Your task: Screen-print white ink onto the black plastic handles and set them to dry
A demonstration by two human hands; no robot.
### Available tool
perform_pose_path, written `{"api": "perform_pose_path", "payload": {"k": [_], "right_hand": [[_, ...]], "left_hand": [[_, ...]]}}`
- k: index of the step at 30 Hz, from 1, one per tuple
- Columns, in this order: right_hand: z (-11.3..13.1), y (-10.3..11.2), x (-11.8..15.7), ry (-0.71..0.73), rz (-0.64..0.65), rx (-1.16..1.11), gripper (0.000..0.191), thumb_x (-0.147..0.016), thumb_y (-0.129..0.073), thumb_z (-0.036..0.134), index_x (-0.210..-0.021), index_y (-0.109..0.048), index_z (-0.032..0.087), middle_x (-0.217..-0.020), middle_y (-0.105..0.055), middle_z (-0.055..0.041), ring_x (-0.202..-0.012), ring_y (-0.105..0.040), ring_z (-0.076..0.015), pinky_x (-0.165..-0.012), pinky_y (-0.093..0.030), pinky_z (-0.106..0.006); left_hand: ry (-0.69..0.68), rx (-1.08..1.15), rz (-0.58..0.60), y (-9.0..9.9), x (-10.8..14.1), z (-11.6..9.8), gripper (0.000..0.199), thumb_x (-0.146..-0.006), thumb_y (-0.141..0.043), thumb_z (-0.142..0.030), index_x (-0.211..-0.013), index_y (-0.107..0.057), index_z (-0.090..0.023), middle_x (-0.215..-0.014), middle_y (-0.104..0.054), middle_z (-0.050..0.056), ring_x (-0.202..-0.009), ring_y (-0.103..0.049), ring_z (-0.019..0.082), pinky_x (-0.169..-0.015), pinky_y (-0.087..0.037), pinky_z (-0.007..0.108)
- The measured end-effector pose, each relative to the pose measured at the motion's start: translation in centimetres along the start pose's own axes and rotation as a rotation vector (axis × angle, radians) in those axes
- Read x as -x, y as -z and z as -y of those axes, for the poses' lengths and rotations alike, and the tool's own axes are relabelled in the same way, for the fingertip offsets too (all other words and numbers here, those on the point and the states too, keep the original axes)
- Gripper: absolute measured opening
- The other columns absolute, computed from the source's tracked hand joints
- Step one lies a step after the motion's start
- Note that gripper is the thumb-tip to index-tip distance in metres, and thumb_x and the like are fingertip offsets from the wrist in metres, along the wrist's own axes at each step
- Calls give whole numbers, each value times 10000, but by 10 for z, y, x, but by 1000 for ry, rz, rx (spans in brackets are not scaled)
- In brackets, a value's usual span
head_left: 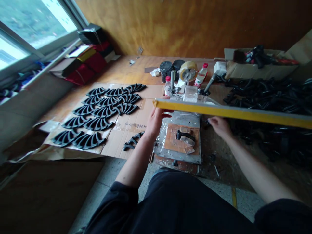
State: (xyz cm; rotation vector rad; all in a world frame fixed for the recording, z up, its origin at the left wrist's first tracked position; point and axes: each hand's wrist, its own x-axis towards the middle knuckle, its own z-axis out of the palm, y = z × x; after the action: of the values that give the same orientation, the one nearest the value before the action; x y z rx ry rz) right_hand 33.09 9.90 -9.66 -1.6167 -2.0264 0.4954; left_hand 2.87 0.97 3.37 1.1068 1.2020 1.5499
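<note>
My left hand is at the left end of a long yellow bar with a grey edge. Its visible fingers are spread; the bar hides part of them, so a grip on it does not show. My right hand is below the bar, fingertips drawn together beside the worktable; anything between them is too small to make out. Between my forearms, a curved black handle-shaped part rests on a brown board over a grey metal plate.
Rows of black curved parts lie on cardboard at left, several more by my left forearm. A dark heap of parts is at right. Behind stand bottles, black tubs, a tape roll and a carton.
</note>
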Motion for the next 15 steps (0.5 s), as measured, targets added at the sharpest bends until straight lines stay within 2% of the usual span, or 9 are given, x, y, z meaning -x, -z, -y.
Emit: {"api": "perform_pose_path", "payload": {"k": [1, 3, 5, 6, 8, 10, 11, 12, 15], "right_hand": [[7, -19, 15, 47, 71, 4, 290, -904, -562, 408, -825, -668, 149, -812, -676, -84, -721, -601, -176, -682, -428, -287], [27, -53, 41, 193, 211, 98, 236, -885, -600, 392, -835, -640, 165, -921, -661, -92, -885, -605, -208, -787, -433, -295], [46, -71, 55, 271, 303, 237, 177, -907, -572, 328, -878, -606, 157, -997, -641, -123, -1004, -578, -239, -848, -409, -311], [55, -73, 57, 264, 337, 293, 151, -922, -546, 296, -899, -588, 153, -991, -641, -131, -1001, -578, -244, -836, -403, -313], [71, -71, 59, 209, 391, 340, 128, -950, -493, 263, -936, -556, 154, -928, -653, -122, -915, -599, -236, -765, -397, -304], [91, -67, 61, 219, 380, 318, 124, -961, -473, 266, -949, -537, 161, -896, -656, -111, -872, -600, -235, -735, -390, -303], [104, -68, 64, 268, 353, 293, 124, -962, -473, 270, -942, -534, 164, -902, -653, -111, -881, -594, -239, -745, -391, -307], [120, -70, 68, 342, 325, 263, 124, -962, -470, 266, -926, -535, 166, -912, -648, -113, -899, -583, -243, -767, -392, -314], [173, -88, 86, 599, 313, 165, 138, -964, -449, 233, -898, -553, 173, -924, -630, -106, -914, -552, -243, -812, -393, -331]], "left_hand": [[1, -12, 3, -5, -6, -1, 522, -949, -336, -579, -1169, -594, -182, -976, -675, 75, -866, -644, 143, -694, -522, 245], [10, -11, -45, -12, -8, 2, 586, -946, -282, -612, -1192, -580, -172, -937, -686, 86, -848, -648, 141, -683, -521, 242], [49, 17, -132, -16, 6, 14, 609, -935, -281, -636, -1213, -561, -172, -945, -695, 92, -823, -649, 138, -665, -518, 241], [120, 23, -139, -16, 19, 23, 612, -923, -308, -648, -1206, -563, -169, -943, -700, 96, -801, -651, 141, -649, -516, 242], [383, 7, -36, -16, 53, 45, 620, -878, -403, -676, -1158, -588, -154, -944, -710, 117, -771, -659, 164, -604, -509, 248], [664, 6, 99, -14, 88, 66, 629, -820, -496, -695, -1115, -607, -151, -1004, -708, 146, -800, -669, 199, -576, -510, 254], [734, 38, 106, -13, 103, 76, 626, -807, -510, -699, -1100, -609, -155, -1044, -699, 152, -835, -670, 211, -587, -518, 258], [751, 81, 61, -10, 115, 83, 619, -807, -502, -705, -1071, -611, -155, -1060, -690, 149, -865, -667, 213, -605, -527, 259], [653, 154, -266, 12, 131, 96, 569, -809, -497, -701, -896, -586, -145, -895, -666, 95, -808, -650, 170, -610, -523, 228]]}}
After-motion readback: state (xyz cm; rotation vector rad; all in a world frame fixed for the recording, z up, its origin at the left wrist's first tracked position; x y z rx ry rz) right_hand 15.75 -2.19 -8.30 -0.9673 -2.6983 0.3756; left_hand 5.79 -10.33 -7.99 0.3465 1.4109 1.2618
